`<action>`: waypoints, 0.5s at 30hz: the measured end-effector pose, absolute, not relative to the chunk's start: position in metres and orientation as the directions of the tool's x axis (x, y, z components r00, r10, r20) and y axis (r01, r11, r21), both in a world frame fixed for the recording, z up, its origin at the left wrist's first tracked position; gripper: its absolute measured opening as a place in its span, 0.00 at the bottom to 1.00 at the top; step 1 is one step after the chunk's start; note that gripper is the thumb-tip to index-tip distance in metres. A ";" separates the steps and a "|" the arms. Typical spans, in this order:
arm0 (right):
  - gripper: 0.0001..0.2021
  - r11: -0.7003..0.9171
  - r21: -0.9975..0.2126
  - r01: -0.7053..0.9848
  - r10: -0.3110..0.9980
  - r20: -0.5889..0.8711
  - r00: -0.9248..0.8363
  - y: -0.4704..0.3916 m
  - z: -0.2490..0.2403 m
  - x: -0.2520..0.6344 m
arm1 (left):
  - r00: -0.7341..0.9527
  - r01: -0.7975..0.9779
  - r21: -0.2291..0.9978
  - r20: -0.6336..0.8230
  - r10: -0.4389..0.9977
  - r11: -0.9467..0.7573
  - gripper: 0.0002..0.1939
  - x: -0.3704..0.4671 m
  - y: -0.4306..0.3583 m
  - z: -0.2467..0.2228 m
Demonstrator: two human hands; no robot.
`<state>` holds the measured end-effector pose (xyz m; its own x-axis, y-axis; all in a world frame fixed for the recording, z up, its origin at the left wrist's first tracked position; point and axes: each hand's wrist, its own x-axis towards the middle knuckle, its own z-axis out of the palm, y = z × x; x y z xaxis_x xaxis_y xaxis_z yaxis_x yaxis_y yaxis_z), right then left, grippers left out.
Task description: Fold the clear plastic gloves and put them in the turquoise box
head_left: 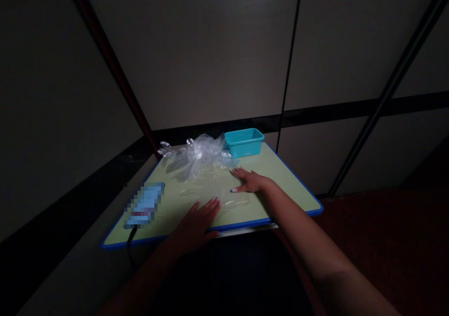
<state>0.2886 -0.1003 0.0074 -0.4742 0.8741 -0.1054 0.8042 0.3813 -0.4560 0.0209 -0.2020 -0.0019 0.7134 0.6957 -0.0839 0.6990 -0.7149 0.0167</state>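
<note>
On the pale table [287, 180], a clear plastic sheet [213, 192] lies flat near the middle. The left hand [199, 220], fingers extended, rests at its near edge; the right hand [249, 181], fingers spread, touches its right side. Neither grasps anything. Crumpled clear plastic [199, 154] sits at the far left beside a turquoise basket [247, 148]; a blurred phone-like object [145, 206] lies at the left.

Free tabletop [287, 178] right, piled plastic [199, 154] behind

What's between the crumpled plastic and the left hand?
Between the crumpled plastic and left hand lies a flat clear sheet, as the head view shows.
</note>
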 end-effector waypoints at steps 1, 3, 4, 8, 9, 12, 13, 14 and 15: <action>0.48 0.381 -0.457 0.804 0.874 -0.105 -0.474 -0.100 0.007 0.289 | 0.715 0.697 -0.004 -0.071 0.695 -0.717 0.35 0.020 -0.203 -0.004; 0.48 0.380 -0.455 0.805 0.874 -0.108 -0.474 -0.099 0.006 0.289 | 0.723 0.688 -0.044 -0.041 0.690 -0.724 0.35 0.017 -0.205 -0.007; 0.48 0.380 -0.452 0.807 0.874 -0.111 -0.473 -0.099 0.006 0.289 | 0.727 0.684 -0.059 -0.026 0.686 -0.727 0.35 0.015 -0.206 -0.009; 0.48 0.377 -0.439 0.816 0.873 -0.125 -0.471 -0.099 0.006 0.290 | 0.735 0.677 -0.066 0.007 0.678 -0.733 0.31 0.009 -0.207 -0.012; 0.49 0.378 -0.437 0.816 0.873 -0.126 -0.471 -0.099 0.006 0.290 | 0.733 0.679 -0.051 0.007 0.680 -0.732 0.29 0.008 -0.207 -0.013; 0.48 0.382 -0.436 0.815 0.873 -0.120 -0.473 -0.098 0.005 0.291 | 0.736 0.677 0.028 0.002 0.677 -0.736 0.26 0.006 -0.207 -0.012; 0.48 0.384 -0.441 0.811 0.873 -0.112 -0.474 -0.097 0.004 0.291 | 0.740 0.671 0.066 0.004 0.673 -0.738 0.25 0.005 -0.207 -0.010; 0.48 0.386 -0.448 0.806 0.874 -0.101 -0.475 -0.096 0.003 0.292 | 0.742 0.666 0.108 0.007 0.670 -0.738 0.24 0.006 -0.206 -0.009; 0.48 0.387 -0.458 0.800 0.875 -0.089 -0.475 -0.095 0.001 0.293 | 0.743 0.660 0.154 0.012 0.669 -0.735 0.24 0.006 -0.204 -0.007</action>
